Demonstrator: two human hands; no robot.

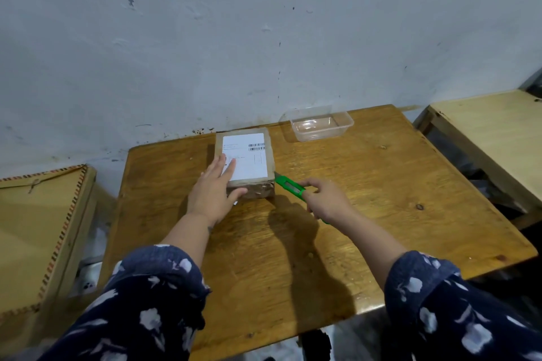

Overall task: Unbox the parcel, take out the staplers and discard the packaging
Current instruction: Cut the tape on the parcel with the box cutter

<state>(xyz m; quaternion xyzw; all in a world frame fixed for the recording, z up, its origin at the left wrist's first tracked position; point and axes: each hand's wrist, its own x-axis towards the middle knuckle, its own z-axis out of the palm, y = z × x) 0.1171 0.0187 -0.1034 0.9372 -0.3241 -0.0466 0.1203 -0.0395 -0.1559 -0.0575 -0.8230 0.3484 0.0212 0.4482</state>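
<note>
A small brown taped parcel with a white shipping label lies on the wooden table near the wall. My left hand rests on its near left corner, fingers spread over the top and thumb along the front face. My right hand grips a green utility knife, whose tip touches the parcel's right near edge. The staplers are hidden inside the parcel.
A clear plastic container stands at the back of the table, right of the parcel. A cardboard box stands left of the table. A pale wooden table is at the right. The wall is just behind the parcel.
</note>
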